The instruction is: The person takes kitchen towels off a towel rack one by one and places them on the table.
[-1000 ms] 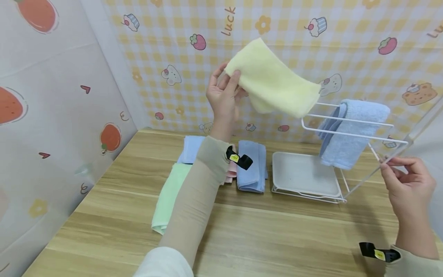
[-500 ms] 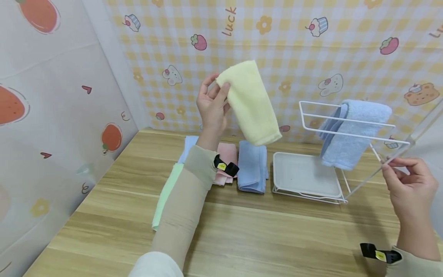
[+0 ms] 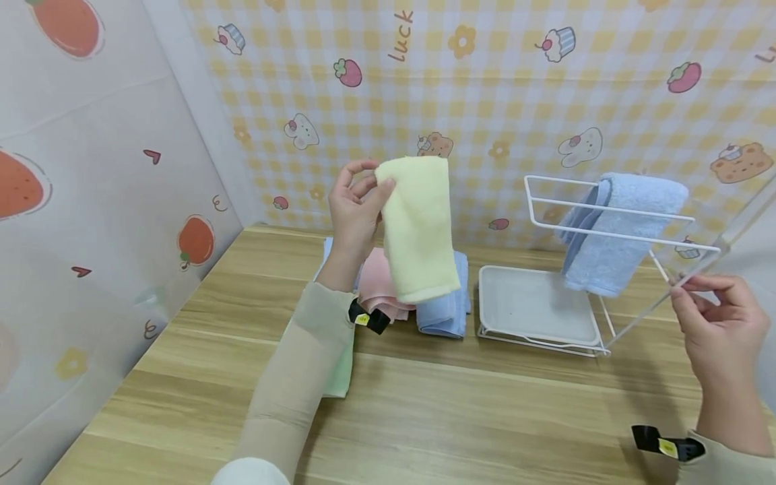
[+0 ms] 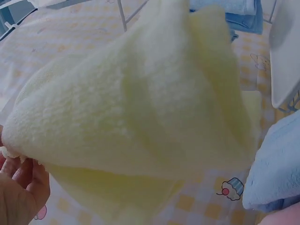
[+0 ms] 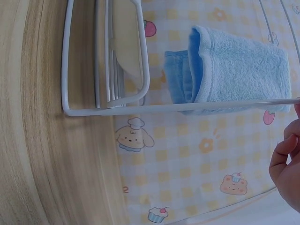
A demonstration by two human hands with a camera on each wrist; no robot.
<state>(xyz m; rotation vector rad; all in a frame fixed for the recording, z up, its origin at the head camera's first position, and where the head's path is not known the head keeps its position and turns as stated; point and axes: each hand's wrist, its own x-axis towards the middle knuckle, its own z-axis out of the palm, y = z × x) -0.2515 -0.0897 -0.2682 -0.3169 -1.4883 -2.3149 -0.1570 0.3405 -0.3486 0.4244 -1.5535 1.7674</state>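
My left hand [image 3: 358, 209] pinches a pale yellow towel [image 3: 421, 232] by its upper left corner, and the cloth hangs down in front of the folded towels. In the left wrist view the yellow towel [image 4: 131, 103] fills most of the picture, with the left hand [image 4: 23, 187] at its edge. My right hand [image 3: 721, 330] pinches the slanted side bar of a white wire rack [image 3: 624, 235]. Over the rack's upper bars hangs a light blue towel [image 3: 636, 229]; the right wrist view shows this blue towel [image 5: 239, 70] folded over.
On the wooden table [image 3: 485, 417] lie a pink towel [image 3: 376, 276], a folded blue towel [image 3: 445, 320] and a green towel [image 3: 341, 374], partly covered by the left arm. A grey tray [image 3: 533, 306] sits in the rack's base. Behind stands a checked, printed backdrop [image 3: 509, 81].
The left hand has moved the yellow towel left and down, away from the rack's upper bars to over the folded towels. The right hand keeps its place on the rack.
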